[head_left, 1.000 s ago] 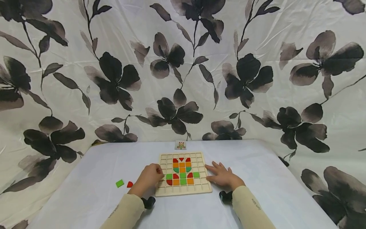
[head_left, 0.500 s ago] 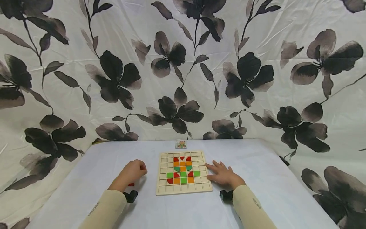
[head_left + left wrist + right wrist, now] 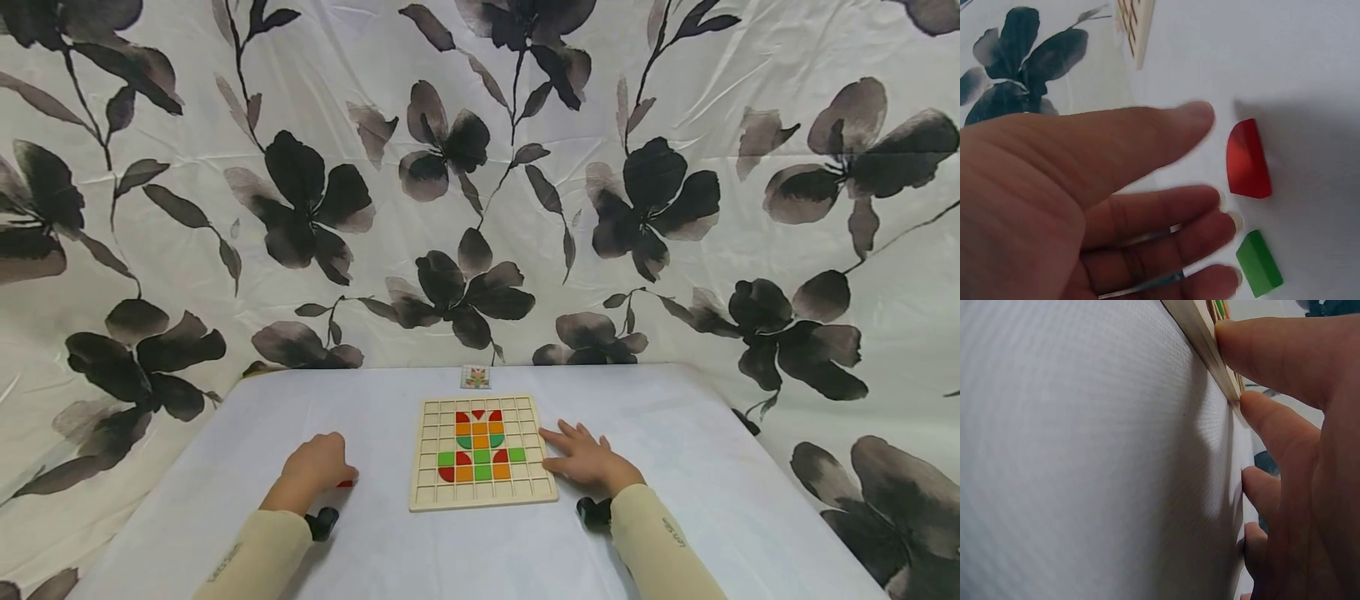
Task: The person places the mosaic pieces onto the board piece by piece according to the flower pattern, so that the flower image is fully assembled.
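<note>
A red wooden block with one curved side lies on the white cloth left of the board, with a green block beside it. Over them is my left hand, thumb and fingers apart near the red block and nothing between them; in the head view it hides the green block. The wooden grid board carries red, orange and green pieces set in a pattern. My right hand lies with fingers spread at the board's right side, thumb and a fingertip touching its edge.
A small pattern card lies behind the board, near the table's back edge. A white cloth with dark flowers hangs behind the white table.
My left hand has moved left from the board's left edge to the loose blocks, which it now partly covers. The right hand stays at the board's edge.
</note>
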A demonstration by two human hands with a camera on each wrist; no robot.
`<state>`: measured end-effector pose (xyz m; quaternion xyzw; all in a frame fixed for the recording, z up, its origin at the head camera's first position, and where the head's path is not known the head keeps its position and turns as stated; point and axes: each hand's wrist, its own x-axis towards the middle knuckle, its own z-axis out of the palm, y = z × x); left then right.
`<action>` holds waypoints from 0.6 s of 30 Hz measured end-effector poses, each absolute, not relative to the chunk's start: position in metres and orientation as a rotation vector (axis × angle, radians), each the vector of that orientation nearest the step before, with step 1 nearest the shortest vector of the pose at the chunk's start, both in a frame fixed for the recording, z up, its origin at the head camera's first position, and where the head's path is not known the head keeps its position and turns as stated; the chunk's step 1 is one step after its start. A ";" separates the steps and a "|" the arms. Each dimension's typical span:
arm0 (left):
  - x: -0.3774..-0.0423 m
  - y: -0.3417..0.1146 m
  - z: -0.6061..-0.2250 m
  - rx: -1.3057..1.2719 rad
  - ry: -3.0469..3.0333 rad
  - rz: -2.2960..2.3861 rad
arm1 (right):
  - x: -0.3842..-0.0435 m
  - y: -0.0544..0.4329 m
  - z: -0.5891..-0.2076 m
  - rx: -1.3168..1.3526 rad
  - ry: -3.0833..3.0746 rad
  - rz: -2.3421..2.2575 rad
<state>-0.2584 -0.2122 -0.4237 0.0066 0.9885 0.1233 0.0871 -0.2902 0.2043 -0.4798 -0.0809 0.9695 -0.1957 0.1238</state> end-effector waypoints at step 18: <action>-0.251 -0.204 -0.437 0.138 3.064 0.434 | -0.291 0.205 -0.478 -0.247 2.831 -0.569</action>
